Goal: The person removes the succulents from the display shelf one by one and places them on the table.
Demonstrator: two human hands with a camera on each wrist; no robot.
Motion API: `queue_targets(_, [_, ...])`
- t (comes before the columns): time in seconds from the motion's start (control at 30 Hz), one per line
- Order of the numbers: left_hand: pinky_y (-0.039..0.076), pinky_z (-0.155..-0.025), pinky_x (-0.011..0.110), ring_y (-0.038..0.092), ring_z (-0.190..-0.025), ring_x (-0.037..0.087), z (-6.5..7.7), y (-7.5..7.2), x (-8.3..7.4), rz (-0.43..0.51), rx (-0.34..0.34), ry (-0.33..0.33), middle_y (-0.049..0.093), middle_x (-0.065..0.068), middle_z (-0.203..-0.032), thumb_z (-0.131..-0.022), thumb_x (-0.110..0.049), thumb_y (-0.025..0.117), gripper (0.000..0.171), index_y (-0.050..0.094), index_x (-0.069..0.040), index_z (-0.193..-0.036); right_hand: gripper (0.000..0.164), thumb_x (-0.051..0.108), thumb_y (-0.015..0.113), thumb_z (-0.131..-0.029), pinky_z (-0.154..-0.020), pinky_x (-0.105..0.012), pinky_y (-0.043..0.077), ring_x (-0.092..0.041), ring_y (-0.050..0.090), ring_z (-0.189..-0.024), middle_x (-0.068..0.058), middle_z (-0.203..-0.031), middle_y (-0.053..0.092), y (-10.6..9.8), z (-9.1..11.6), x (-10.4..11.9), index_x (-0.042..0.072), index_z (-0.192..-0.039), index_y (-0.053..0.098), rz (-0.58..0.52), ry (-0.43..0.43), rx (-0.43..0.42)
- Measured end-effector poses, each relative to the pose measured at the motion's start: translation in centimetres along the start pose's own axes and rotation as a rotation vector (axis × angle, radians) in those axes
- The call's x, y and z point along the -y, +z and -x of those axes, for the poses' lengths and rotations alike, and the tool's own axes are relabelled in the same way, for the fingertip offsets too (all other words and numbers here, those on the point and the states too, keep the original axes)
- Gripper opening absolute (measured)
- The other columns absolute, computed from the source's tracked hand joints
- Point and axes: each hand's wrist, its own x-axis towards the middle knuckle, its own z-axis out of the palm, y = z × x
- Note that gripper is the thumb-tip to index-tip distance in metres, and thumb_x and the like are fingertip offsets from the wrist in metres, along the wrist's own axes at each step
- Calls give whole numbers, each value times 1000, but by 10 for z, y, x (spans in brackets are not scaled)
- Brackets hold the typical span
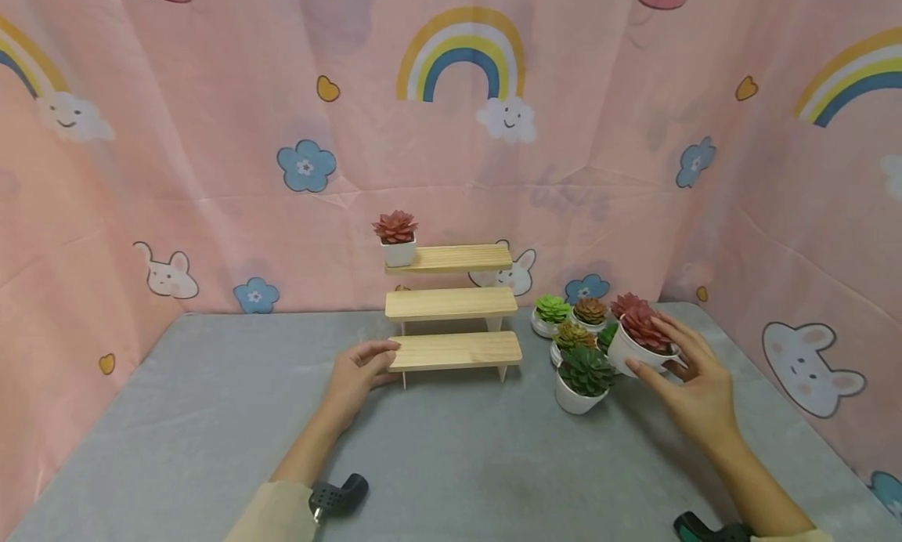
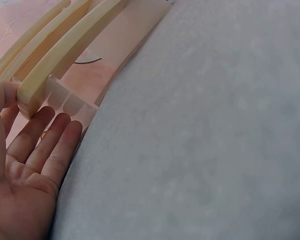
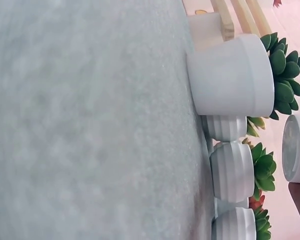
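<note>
A three-step wooden display stand with clear supports stands at the back middle. My left hand grips the left end of its lowest step; in the left wrist view the other fingers reach beneath the plank. A red succulent in a square white pot sits at the left end of the top step. At the right, my right hand holds a round white pot with a red succulent, raised off the table and tilted. In the right wrist view only this pot's underside and side show.
Several potted succulents cluster right of the stand, among them a dark green one in front and a bright green one behind. A grey cloth covers the table. Pink printed curtains hang behind and at the sides.
</note>
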Motion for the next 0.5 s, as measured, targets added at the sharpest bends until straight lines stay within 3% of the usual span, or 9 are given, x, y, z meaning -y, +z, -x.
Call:
queue_targets(0.1, [65, -87, 37, 72, -102, 20, 0, 0, 0, 2, 7, 3, 67, 17, -128, -97, -12, 63, 24, 70, -1, -118, 72, -9, 84, -73, -82, 5, 45, 13, 50, -119, 16, -145, 52, -1, 0, -1, 10, -139, 62, 9, 1, 6])
queue_targets(0.33, [65, -87, 36, 72, -103, 21, -1, -1, 0, -9, 5, 4, 66, 17, -129, -97, -13, 62, 24, 70, -1, -117, 72, -6, 85, -74, -82, 6, 43, 15, 48, -119, 6, -146, 55, -1, 0, -9, 12, -140, 61, 33, 3, 12])
queue_targets(0.5, [65, -87, 35, 71, -105, 21, 0, -1, 0, -17, 11, 4, 66, 16, -129, -98, -13, 63, 24, 70, -1, -117, 73, -8, 85, -72, -84, 6, 43, 15, 48, -121, 15, -144, 54, -2, 2, -15, 10, -139, 62, 26, -26, 8])
